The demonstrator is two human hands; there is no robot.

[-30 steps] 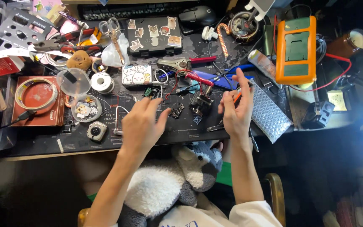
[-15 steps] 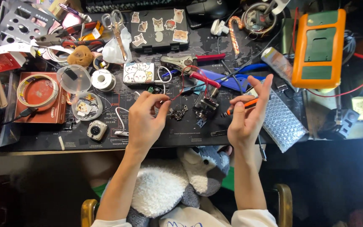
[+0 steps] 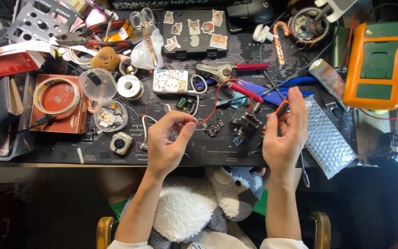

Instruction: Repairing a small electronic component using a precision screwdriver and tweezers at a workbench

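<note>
Two bare forearms — white short sleeves at the bottom edge, no rings, watch or gloves on either grip

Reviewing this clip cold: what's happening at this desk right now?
A person sits at a cluttered desk mat with a plush toy in their lap. The left hand pinches the end of a thin red wire, which loops up toward a red clip. The right hand holds a small orange-handled tool. A small metal part sits on the mat between the hands.
</note>
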